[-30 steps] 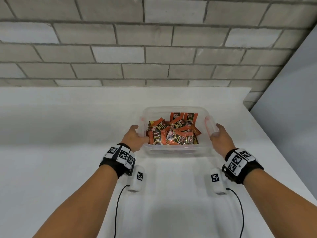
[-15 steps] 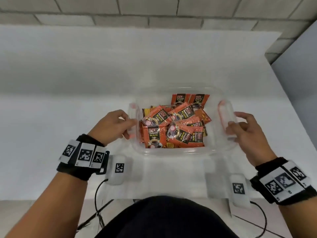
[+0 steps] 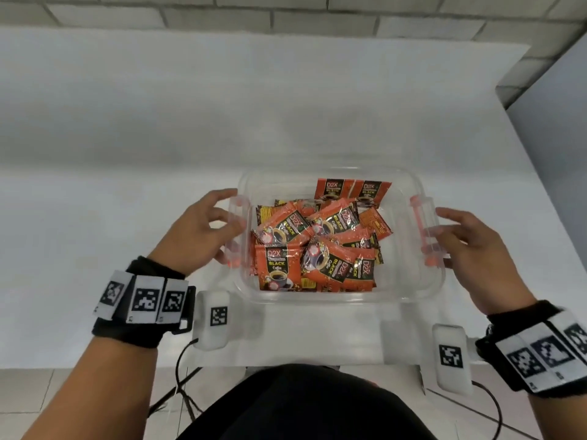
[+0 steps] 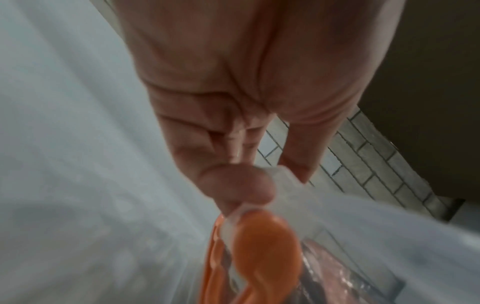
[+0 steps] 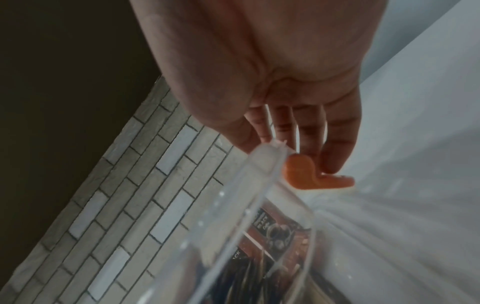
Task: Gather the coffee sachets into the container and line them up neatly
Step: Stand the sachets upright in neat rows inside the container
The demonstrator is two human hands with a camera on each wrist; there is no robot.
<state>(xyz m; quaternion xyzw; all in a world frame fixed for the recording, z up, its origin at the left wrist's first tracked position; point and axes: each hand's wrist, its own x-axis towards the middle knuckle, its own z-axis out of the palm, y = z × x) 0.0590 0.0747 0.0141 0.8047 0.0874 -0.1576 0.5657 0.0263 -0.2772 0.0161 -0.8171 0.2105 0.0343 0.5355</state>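
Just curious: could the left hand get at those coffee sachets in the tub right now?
Probably yes: the left hand sits at the clear container's side handle, the top is open, and the coffee sachets lie uncovered.

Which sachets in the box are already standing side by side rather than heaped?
The two sachets against the far wall of the clear box: they stand upright next to each other, labels facing the camera. The others lie tilted and overlapping in a pile.
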